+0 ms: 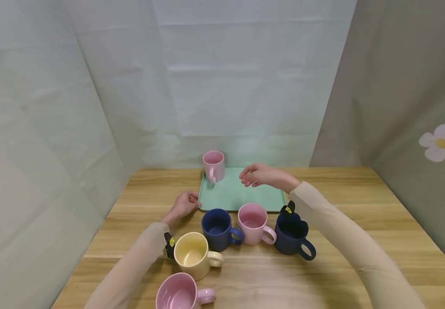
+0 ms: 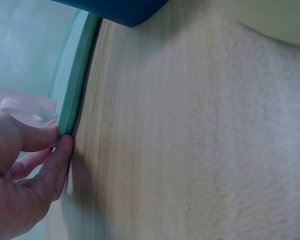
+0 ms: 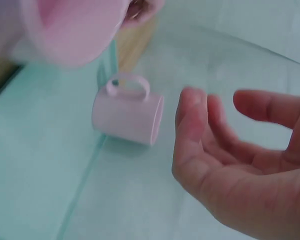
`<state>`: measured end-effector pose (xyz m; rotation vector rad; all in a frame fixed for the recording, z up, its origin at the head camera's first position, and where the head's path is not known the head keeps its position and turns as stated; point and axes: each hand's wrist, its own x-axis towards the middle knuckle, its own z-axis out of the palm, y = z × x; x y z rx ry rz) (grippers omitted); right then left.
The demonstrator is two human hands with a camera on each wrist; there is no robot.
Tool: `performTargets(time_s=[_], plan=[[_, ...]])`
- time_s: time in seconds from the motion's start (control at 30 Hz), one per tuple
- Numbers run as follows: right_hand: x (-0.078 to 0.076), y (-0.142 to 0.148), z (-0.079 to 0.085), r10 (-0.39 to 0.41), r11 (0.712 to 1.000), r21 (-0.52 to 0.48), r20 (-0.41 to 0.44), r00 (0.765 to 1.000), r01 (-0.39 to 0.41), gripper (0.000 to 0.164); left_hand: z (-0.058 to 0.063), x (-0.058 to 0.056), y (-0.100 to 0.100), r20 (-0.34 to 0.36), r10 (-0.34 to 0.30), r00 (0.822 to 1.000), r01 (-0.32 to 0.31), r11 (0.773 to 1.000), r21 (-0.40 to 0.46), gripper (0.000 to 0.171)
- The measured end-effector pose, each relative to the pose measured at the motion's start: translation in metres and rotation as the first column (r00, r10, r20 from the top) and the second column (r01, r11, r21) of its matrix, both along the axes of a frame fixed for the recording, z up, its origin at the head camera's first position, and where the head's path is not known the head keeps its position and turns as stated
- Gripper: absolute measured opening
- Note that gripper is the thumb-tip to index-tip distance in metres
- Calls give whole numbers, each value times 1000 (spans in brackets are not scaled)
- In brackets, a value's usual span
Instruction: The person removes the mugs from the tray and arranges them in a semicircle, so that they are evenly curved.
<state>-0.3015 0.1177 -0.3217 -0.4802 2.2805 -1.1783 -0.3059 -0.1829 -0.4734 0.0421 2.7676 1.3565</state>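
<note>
A pale green tray [image 1: 242, 195] lies at the back of the table. My left hand [image 1: 185, 203] is at its near left corner; in the left wrist view the thumb and fingers pinch the tray's rim [image 2: 76, 75]. On the tray's far left corner stands a pink mug [image 1: 214, 166], upright with its handle facing me. My right hand [image 1: 266, 175] hovers over the right half of the tray, fingers loosely bent with nothing between them. In the right wrist view that same pink mug [image 3: 125, 112] appears beyond the fingertips, apart from them.
Close before the tray stand a blue mug [image 1: 215, 235], a pink mug [image 1: 250, 229] and a dark navy mug [image 1: 287, 241], partly behind my right wrist. Nearer me are a yellow mug [image 1: 192, 262] and another pink mug [image 1: 176, 295], beside my left forearm. Cloth walls [image 1: 245, 86] enclose the table.
</note>
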Motion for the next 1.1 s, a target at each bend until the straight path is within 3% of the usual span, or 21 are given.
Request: performTargets(time_s=[0.17, 0.3, 0.53, 0.7, 0.93, 1.1], plan=[[-10, -21, -4, -75, 991, -104, 86, 993, 84, 38, 0, 2, -1, 0, 4, 1000, -4, 1000, 1, 28], [-23, -38, -12, -124, 971, -181, 185, 975, 158, 43, 0, 3, 2, 5, 8, 1000, -8, 1000, 12, 28], [-40, -58, -21, -211, 921, -225, 396, 894, 317, 38, -1, 9, 8, 8, 19, 1000, -19, 999, 35, 28], [-46, -67, -25, -239, 910, -206, 447, 862, 359, 46, -1, 11, 12, 3, 9, 1000, -9, 999, 51, 28], [-52, -82, -34, -283, 862, -227, 529, 800, 454, 53, 1, 13, 15, 9, 21, 1000, -22, 998, 58, 26], [-54, -96, -45, -274, 872, -214, 533, 801, 441, 55, -2, 14, 16, 7, 31, 1000, -31, 998, 54, 25]])
